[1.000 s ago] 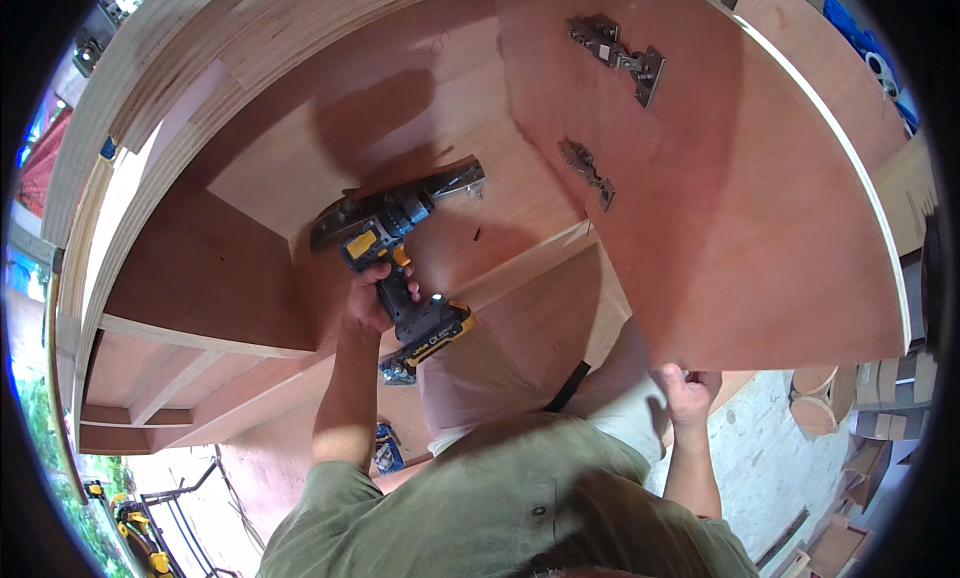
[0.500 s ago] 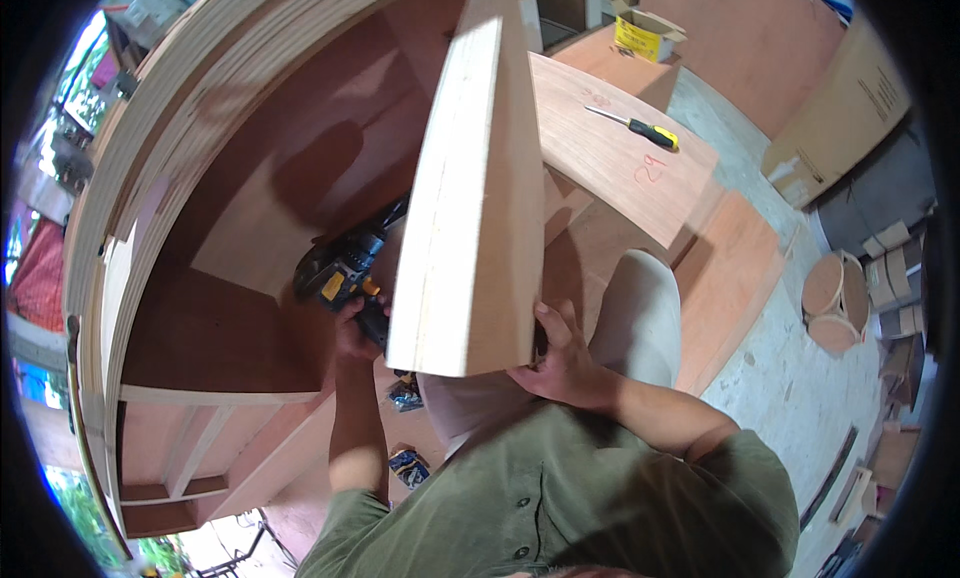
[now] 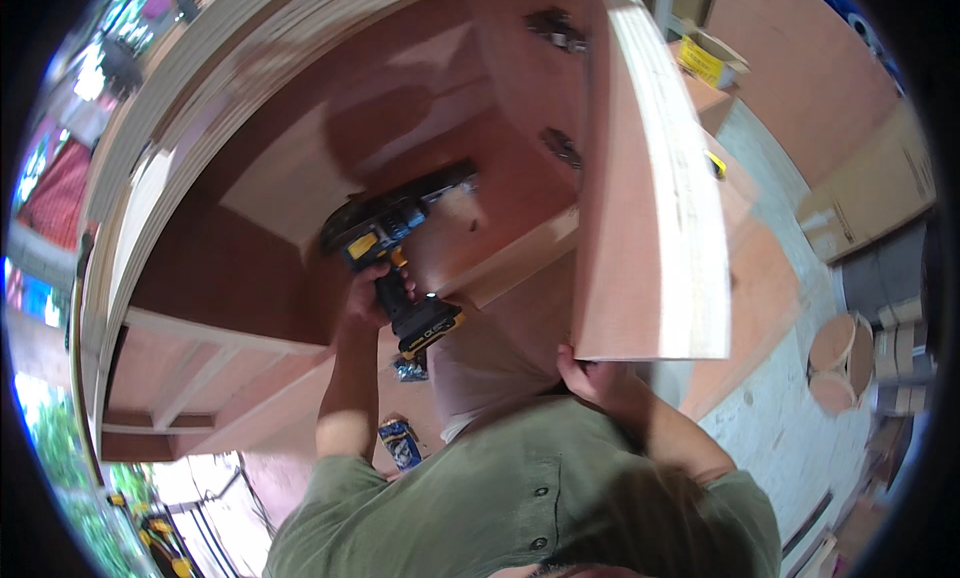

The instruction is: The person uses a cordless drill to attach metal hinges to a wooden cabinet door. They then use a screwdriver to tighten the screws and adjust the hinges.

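My left hand (image 3: pixel 368 296) is wrapped round the grip of a black and yellow cordless drill (image 3: pixel 392 240). The drill is inside the wooden cabinet (image 3: pixel 250 303), its front end toward the upper right and its battery toward me. At the near end of a hinged wooden door panel (image 3: pixel 635 248), my right hand (image 3: pixel 592 375) grips the lower edge, with part of its fingers hidden. The panel stands on edge, swung outward. Two dark hinges, an upper hinge (image 3: pixel 555 26) and a lower hinge (image 3: pixel 562 146), show along its inner side.
Plywood boards (image 3: pixel 760 298) lie to the right, behind the panel. A yellow and brown open box (image 3: pixel 712 60) stands at the far right, near a large cardboard carton (image 3: pixel 868 193). Close to my left forearm is a blue packet (image 3: pixel 400 443).
The door panel has swung to the right with my right hand on it, uncovering the hinges and the whole drill. It now hides most of the screwdriver on the board.
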Available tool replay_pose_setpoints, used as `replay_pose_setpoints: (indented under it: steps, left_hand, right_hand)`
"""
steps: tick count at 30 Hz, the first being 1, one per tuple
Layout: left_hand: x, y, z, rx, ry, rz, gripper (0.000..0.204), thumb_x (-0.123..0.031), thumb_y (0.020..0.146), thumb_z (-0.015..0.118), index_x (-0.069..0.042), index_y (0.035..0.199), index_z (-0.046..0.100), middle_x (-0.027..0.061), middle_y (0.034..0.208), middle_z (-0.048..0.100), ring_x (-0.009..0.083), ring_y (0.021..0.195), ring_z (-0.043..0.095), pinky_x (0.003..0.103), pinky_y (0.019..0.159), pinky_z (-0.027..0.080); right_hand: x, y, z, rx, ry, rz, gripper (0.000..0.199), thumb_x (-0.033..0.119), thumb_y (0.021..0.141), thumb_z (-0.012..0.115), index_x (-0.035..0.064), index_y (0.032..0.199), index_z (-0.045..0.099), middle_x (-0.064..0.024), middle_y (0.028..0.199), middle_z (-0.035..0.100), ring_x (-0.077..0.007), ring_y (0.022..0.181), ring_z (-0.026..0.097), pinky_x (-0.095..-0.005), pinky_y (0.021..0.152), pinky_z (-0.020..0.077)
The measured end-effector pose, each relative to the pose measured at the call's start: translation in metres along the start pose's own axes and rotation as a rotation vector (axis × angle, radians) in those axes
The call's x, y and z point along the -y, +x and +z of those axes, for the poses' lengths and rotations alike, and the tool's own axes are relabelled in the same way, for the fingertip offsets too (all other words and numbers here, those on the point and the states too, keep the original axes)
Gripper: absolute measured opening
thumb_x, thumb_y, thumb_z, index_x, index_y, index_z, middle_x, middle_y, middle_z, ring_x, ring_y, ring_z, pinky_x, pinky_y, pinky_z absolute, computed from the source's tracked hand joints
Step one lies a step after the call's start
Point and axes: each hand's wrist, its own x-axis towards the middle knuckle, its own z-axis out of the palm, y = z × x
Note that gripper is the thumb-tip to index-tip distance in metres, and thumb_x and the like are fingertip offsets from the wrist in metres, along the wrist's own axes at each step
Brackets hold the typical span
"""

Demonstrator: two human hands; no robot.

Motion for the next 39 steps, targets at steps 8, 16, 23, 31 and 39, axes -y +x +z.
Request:
replay_pose_setpoints:
  steps: [8, 16, 23, 31, 39]
  left_hand:
    - [-0.015, -0.022, -0.027, -0.192, 0.121, -0.073, 0.032, -0.020, 0.076, 0.065, -0.005, 0.103, 0.057, 0.0103, 0.082, 0.061, 0.0274, 0.072, 0.061, 0.043, 0.069, 0.052]
    - [-0.030, -0.031, -0.011, -0.412, 0.189, -0.120, 0.030, -0.015, 0.082, 0.063, -0.006, 0.109, 0.056, 0.0116, 0.084, 0.061, 0.0280, 0.074, 0.063, 0.042, 0.066, 0.053]
    - [-0.038, -0.014, -0.035, -0.373, 0.414, -0.105, 0.033, -0.016, 0.082, 0.067, -0.006, 0.113, 0.059, 0.0106, 0.092, 0.063, 0.0226, 0.080, 0.063, 0.038, 0.071, 0.053]
    - [-0.029, -0.026, 0.014, -0.403, 1.018, 0.661, 0.075, 0.007, 0.063, 0.074, -0.005, 0.131, 0.044, 0.0095, 0.116, 0.056, 0.0233, 0.109, 0.055, 0.035, 0.094, 0.047]
    - [-0.017, -0.038, 0.026, -0.504, 1.232, 0.652, 0.086, 0.006, 0.064, 0.072, -0.005, 0.139, 0.032, 0.0143, 0.131, 0.043, 0.0258, 0.122, 0.045, 0.037, 0.104, 0.038]
  right_hand:
    - [-0.010, -0.017, -0.007, 0.111, -0.139, -0.030, 0.027, 0.004, 0.075, 0.064, -0.0031, 0.100, 0.057, -0.0155, 0.096, 0.059, -0.0287, 0.088, 0.059, -0.0401, 0.081, 0.0464]
    - [-0.003, -0.006, -0.006, 0.066, -0.053, -0.039, 0.019, 0.000, 0.078, 0.060, -0.0037, 0.096, 0.056, -0.0118, 0.088, 0.058, -0.0242, 0.082, 0.058, -0.0369, 0.075, 0.0470]
    - [-0.023, -0.025, -0.001, 0.083, -0.065, -0.126, 0.033, 0.001, 0.079, 0.063, -0.0063, 0.110, 0.052, -0.0140, 0.100, 0.057, -0.0250, 0.091, 0.057, -0.0368, 0.082, 0.0462]
    - [-0.028, -0.038, 0.005, -0.002, -0.074, 0.013, 0.053, 0.009, 0.078, 0.071, -0.0061, 0.122, 0.047, -0.0188, 0.116, 0.054, -0.0289, 0.106, 0.055, -0.0394, 0.091, 0.0430]
    - [-0.040, -0.031, 0.023, -0.173, -0.086, -0.091, 0.050, 0.015, 0.073, 0.070, -0.0028, 0.117, 0.054, -0.0222, 0.108, 0.057, -0.0381, 0.101, 0.057, -0.0443, 0.088, 0.0446]
